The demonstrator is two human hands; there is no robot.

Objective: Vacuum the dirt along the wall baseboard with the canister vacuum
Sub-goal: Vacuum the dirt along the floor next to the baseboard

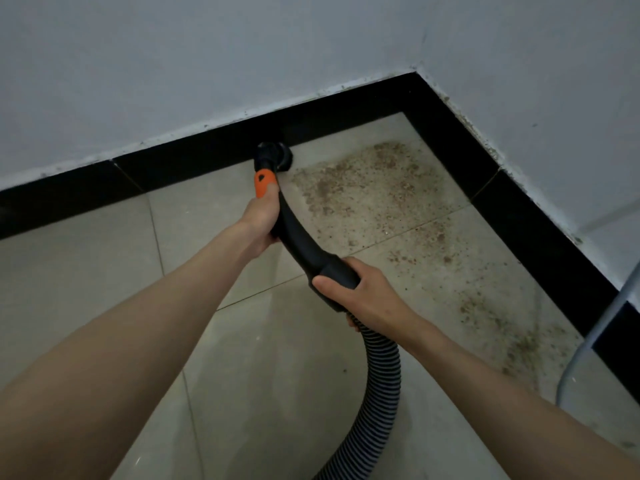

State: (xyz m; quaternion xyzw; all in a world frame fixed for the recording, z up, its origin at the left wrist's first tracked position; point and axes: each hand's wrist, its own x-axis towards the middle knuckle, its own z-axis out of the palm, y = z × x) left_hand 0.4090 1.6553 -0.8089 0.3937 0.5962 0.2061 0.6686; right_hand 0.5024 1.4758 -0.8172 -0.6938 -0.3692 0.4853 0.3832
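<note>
I have one vacuum wand (298, 237), rigid and light by my guess. My left hand (258, 221) wraps its neck just behind the orange collar (265, 181). My right hand (360, 289) clamps the rear cuff, where one ribbed hose (377, 386), springy and likely to drag, trails back. One round brush head (273, 157) touches the black baseboard (194, 164) ahead of my left fingers; one broad spread of dirt (374, 188) lies right of them.

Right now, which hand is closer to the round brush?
Left. The left hand grips the tube just behind the round brush; the right hand holds the handle further back, near the hose.
</note>
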